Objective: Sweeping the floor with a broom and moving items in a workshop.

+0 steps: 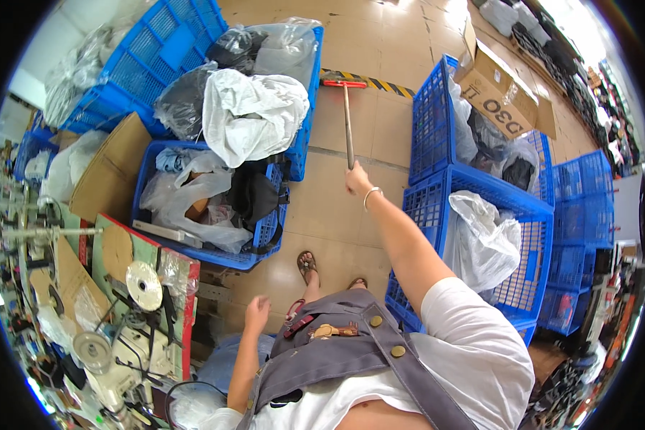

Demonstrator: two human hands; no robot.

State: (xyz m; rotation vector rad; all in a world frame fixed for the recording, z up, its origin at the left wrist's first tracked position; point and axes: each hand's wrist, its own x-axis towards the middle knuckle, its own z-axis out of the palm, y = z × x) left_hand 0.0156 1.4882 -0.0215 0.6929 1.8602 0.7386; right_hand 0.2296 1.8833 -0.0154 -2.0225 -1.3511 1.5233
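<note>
My right hand (356,178), with a bracelet at the wrist, is wrapped round the near end of a long wooden-coloured stick with a red crosspiece (349,125). The stick reaches away from me, and its red head (344,84) is down by the floor beside a yellow-and-black striped line (380,86). Whether that head has bristles is too small to tell. My left hand (258,312) hangs low at my left side, its fingers curled in with nothing visible in them. It is nearest to the sewing machine table's red edge (190,315).
On the left, blue crates (292,161) hold plastic bags and a white cloth bundle (254,115). More blue crates (430,118) line the right, one carrying an open cardboard box (505,89). Tiled floor (337,208) runs between. A sewing machine (132,344) stands at lower left.
</note>
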